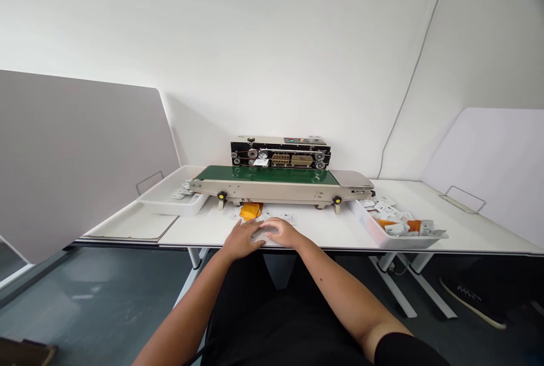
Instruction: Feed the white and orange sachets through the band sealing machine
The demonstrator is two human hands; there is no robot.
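Observation:
My left hand [243, 238] and my right hand [282, 233] meet at the table's front edge, fingers closed around a pale, partly see-through packet [260, 234]. Much of it is hidden by my fingers. Just beyond the hands lies an orange-yellow packet [250, 211], with printed white slips [289, 218] beside it. A band sealing machine [280, 156] with a green conveyor belt [272, 174] stands behind. One small white packet [260, 162] is at the machine's rollers, on the left part.
To the right, a white bin [382, 238] holds several white and orange packets. The white bin [170, 207] on the left has several white packets. Grey panels [85, 156] flank the table. Someone's shoe [471, 301] shows on the floor at right.

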